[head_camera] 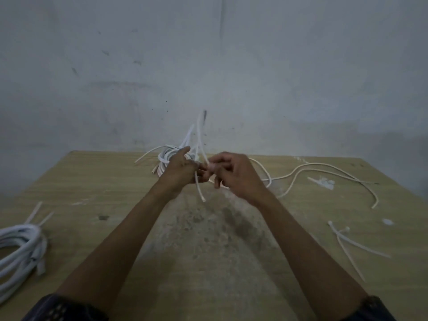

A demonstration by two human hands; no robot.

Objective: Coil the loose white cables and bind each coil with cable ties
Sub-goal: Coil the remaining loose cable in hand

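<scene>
Cable strand [198, 188] upright, end down

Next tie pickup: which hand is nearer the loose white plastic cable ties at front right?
Right. The right hand is up-left of the white plastic cable ties; the left hand is farther left.

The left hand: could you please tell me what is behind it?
Behind the left hand shows a coil of white cable, with thin white strands rising above it. The hand covers the coil's near side, so any tie there is hidden.
</scene>
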